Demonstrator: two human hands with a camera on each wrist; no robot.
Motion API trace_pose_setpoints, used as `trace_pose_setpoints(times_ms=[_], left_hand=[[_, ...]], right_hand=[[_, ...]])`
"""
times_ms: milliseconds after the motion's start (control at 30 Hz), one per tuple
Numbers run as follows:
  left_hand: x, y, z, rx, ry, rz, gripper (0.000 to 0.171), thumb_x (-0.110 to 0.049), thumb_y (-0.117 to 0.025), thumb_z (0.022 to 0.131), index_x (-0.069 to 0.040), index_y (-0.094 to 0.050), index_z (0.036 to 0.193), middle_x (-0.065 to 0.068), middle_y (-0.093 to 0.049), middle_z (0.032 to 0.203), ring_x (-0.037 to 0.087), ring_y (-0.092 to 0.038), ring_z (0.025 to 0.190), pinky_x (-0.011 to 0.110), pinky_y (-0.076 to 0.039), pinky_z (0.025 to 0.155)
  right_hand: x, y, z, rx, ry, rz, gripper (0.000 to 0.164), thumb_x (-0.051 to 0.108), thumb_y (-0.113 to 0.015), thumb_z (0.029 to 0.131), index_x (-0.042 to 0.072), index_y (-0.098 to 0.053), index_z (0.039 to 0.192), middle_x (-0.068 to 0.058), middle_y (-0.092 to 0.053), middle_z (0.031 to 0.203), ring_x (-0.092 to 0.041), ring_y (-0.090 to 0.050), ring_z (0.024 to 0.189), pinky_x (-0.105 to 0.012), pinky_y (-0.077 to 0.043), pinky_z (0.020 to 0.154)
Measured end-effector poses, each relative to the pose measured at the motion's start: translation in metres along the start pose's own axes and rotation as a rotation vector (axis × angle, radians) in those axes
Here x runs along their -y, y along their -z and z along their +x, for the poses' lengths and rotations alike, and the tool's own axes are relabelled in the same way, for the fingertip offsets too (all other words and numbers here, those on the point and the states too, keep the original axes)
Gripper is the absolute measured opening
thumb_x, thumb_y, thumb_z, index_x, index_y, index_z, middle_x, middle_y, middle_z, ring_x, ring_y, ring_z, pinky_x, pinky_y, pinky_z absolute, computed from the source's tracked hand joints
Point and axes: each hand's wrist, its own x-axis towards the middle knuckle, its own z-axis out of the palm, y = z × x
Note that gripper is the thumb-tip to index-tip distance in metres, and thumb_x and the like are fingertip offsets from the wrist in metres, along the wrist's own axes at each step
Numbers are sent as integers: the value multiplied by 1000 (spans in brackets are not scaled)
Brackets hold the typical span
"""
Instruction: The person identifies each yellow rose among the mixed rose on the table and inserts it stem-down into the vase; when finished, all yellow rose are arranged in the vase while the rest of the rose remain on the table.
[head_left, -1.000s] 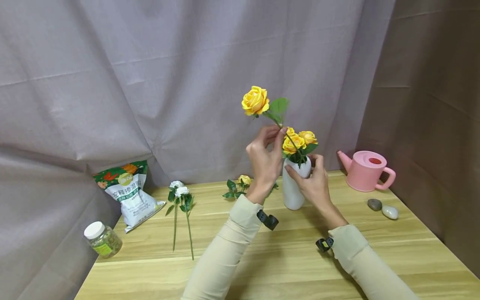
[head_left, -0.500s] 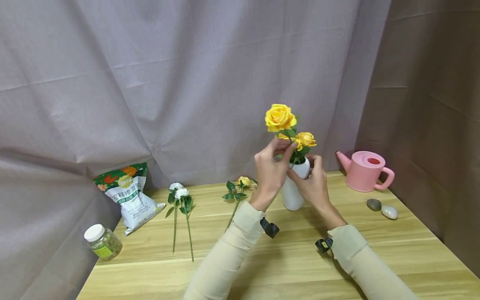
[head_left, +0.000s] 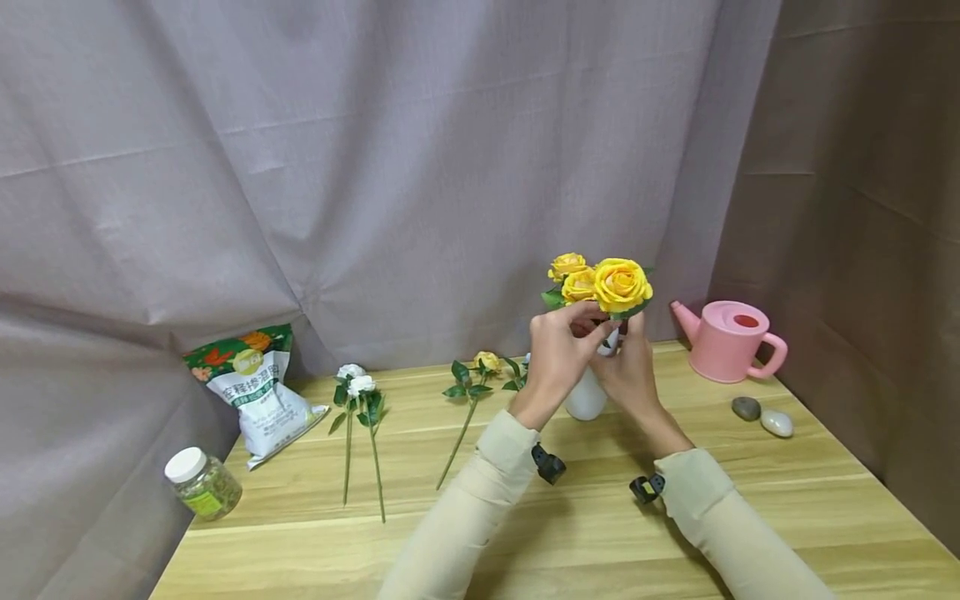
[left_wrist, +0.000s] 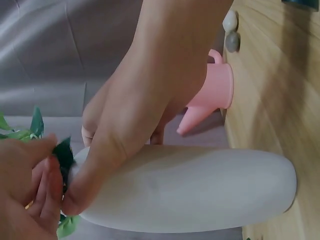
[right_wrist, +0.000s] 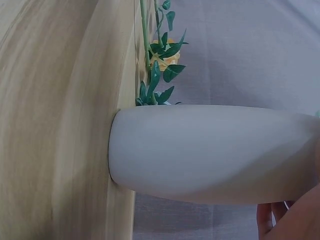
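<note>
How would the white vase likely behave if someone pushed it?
The white vase would probably tip if pushed high, being tall with a slightly narrowed base. Its smooth, rounded sides may be slippery to grip.

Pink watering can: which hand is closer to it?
Right. The right hand is at the white vase, left of the watering can; the left hand is farther left, just below the yellow roses.

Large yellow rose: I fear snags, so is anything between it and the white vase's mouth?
Yes: the left hand, pinching under the large yellow rose, and the right hand, thumb near the rim of the white vase. Two other yellow roses sit left of the bloom; the mouth is mostly hidden.
</note>
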Motion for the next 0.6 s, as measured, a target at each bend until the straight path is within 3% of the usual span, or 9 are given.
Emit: trace_pose_setpoints(times_ms=[133, 267, 367, 433, 533, 600], left_hand=[[-2, 2, -3, -28, -16, -74, 25, -29, -72, 94, -15, -73, 114, -1, -78, 95, -5, -69, 79, 10, -55, 67], [-6, 3, 0, -75, -46, -74, 16, -25, -69, 97, -15, -75, 108, -2, -78, 96, -3, -70, 78, 9, -55, 68], [-6, 0, 2, -77, -56, -2, 10, -22, -71, 95, -14, -77, 99, -2, -78, 92, 0, -69, 76, 7, -53, 69], [-4, -3, 3, -70, -51, 77, 9, -22, -73, 94, -15, -78, 94, -4, -78, 89, 2, -68, 77, 7, -51, 71], [-2, -6, 4, -67, -29, 180, 11, -27, -73, 93, -18, -79, 92, -7, -76, 90, 7, -64, 82, 15, -51, 76], [-2, -7, 3, -71, -23, 208, 14, -32, -72, 94, -20, -79, 93, -8, -76, 90, 8, -63, 84, 21, -50, 80]], right_hand=[[1, -1, 0, -7, -5, -14, 74, 8, -79, 81, 10, -38, 143, -16, -61, 122, -23, -61, 101, -14, -45, 76], [2, 0, 1, -17, 4, -18, 66, 7, -79, 81, 3, -40, 135, -19, -60, 116, -25, -61, 99, -12, -44, 76], [2, 1, 2, -16, -9, -8, 66, 7, -78, 82, 5, -40, 137, -19, -60, 121, -29, -62, 105, -18, -48, 78], [3, 1, 2, -9, -29, 2, 70, 7, -77, 82, 7, -39, 141, -19, -60, 128, -30, -62, 111, -29, -52, 81], [3, 1, 2, 3, -56, -11, 71, 7, -75, 82, 9, -38, 143, -18, -59, 129, -30, -60, 113, -43, -53, 83], [4, 1, 1, 11, -68, -15, 71, 7, -74, 82, 10, -38, 143, -18, -59, 125, -29, -60, 107, -42, -52, 80]])
